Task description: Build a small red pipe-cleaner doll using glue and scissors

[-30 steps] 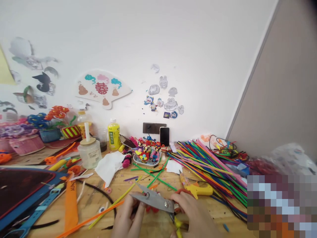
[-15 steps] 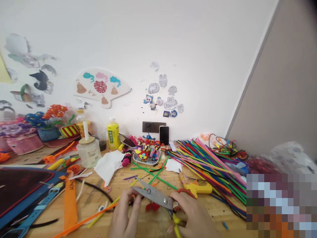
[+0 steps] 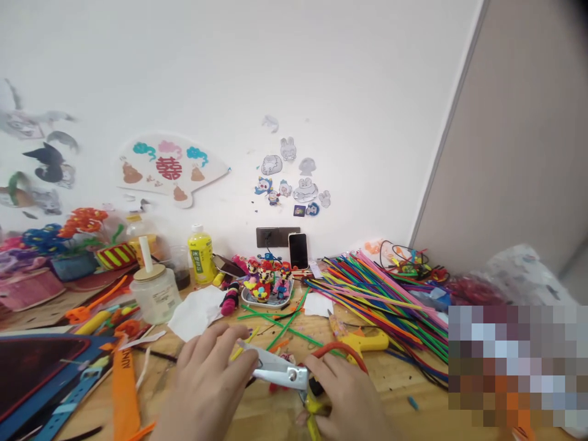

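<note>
In my right hand [image 3: 346, 392] is a pair of scissors [image 3: 293, 375] with metal blades, one red handle loop and one yellow handle. The fingers wrap round the handles, and the blades point left. My left hand [image 3: 206, 373] is at the blade tips, its fingers bent and its thumb beside the blades. Whatever lies between those fingers is hidden by the hand. A small red piece [image 3: 274, 387] shows below the blades, partly covered by them. Close behind the right hand lies a yellow glue gun [image 3: 367, 342].
Pipe cleaners [image 3: 386, 294] lie heaped at the right. A tray [image 3: 266, 302] of small figures stands at the back, beside a propped phone [image 3: 298, 251]. Left of these are white tissue [image 3: 195, 312], a lidded jar [image 3: 154, 297], a yellow bottle [image 3: 201, 257] and an orange strap [image 3: 124, 386].
The view has swung a little right. My left hand has shifted left and shows more of its back. The scissors have turned slightly in my right hand, and their red loop now shows more fully.
</note>
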Action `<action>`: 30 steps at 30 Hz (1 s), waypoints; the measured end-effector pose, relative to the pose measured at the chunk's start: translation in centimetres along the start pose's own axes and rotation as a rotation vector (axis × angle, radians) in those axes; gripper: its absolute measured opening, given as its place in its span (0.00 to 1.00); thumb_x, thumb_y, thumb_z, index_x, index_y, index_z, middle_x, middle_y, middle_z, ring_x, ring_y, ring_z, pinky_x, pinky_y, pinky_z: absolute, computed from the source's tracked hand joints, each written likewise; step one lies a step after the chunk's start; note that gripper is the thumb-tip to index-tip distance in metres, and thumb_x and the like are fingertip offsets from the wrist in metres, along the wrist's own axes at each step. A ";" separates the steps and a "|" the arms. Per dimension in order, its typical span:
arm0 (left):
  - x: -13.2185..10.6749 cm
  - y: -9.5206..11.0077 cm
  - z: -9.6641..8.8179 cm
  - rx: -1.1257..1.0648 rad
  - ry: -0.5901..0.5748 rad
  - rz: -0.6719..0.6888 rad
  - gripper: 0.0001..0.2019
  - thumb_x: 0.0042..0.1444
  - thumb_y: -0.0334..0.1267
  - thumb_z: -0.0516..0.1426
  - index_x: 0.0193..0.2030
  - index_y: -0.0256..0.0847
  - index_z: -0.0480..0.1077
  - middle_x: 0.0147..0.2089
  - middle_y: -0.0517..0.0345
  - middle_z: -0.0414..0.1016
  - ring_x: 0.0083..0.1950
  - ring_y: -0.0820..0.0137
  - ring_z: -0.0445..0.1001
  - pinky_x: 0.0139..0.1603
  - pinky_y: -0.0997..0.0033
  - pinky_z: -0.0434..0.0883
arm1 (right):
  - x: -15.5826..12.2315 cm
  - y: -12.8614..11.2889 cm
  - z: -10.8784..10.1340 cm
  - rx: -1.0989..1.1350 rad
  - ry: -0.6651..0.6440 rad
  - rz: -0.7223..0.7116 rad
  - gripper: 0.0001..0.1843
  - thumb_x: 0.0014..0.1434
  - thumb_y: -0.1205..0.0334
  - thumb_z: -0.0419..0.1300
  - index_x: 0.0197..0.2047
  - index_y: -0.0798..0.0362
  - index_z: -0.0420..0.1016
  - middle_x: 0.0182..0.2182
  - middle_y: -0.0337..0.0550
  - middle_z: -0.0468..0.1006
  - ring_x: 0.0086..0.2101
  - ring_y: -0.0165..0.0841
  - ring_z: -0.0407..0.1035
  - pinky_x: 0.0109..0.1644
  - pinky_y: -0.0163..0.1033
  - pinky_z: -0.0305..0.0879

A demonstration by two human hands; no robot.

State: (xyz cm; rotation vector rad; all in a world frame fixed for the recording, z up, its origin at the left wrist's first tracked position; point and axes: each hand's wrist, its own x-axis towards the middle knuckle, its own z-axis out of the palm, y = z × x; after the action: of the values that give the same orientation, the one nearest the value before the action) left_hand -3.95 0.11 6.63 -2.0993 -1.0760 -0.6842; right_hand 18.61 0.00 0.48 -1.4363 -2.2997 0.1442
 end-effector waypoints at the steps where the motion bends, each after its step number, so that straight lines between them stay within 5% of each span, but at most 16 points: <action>1: 0.0 -0.4 0.0 0.004 -0.017 0.017 0.08 0.54 0.35 0.51 0.31 0.48 0.72 0.39 0.53 0.76 0.42 0.56 0.68 0.36 0.62 0.61 | 0.0 -0.1 0.1 -0.014 -0.007 -0.003 0.33 0.43 0.54 0.65 0.54 0.45 0.64 0.40 0.45 0.74 0.39 0.43 0.68 0.40 0.41 0.63; 16: -0.5 -2.2 0.2 -0.012 -0.192 0.216 0.07 0.54 0.33 0.53 0.29 0.48 0.69 0.40 0.60 0.75 0.43 0.64 0.69 0.38 0.68 0.59 | 0.5 -1.9 -0.2 -0.073 -0.116 -0.035 0.31 0.45 0.56 0.62 0.54 0.47 0.66 0.42 0.47 0.75 0.39 0.43 0.69 0.41 0.42 0.64; 23: -0.2 -1.0 -0.1 -0.062 -0.250 0.005 0.11 0.53 0.27 0.54 0.25 0.47 0.71 0.38 0.61 0.76 0.45 0.66 0.69 0.42 0.69 0.59 | 0.7 -2.4 -0.9 -0.169 -0.136 -0.071 0.33 0.46 0.52 0.63 0.55 0.49 0.63 0.41 0.49 0.75 0.36 0.44 0.71 0.36 0.43 0.67; 30: 0.0 -0.9 0.1 -0.095 -0.243 0.040 0.10 0.53 0.29 0.55 0.24 0.45 0.71 0.37 0.59 0.76 0.43 0.65 0.69 0.42 0.67 0.59 | 0.5 -1.5 0.9 -0.280 -0.001 -0.181 0.29 0.45 0.56 0.63 0.52 0.52 0.66 0.33 0.47 0.77 0.29 0.40 0.71 0.28 0.37 0.63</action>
State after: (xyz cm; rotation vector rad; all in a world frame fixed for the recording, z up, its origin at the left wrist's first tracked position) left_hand -4.73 0.58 6.90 -2.3246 -1.1464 -0.4768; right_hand 16.82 -0.12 0.30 -1.3422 -2.5129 -0.2394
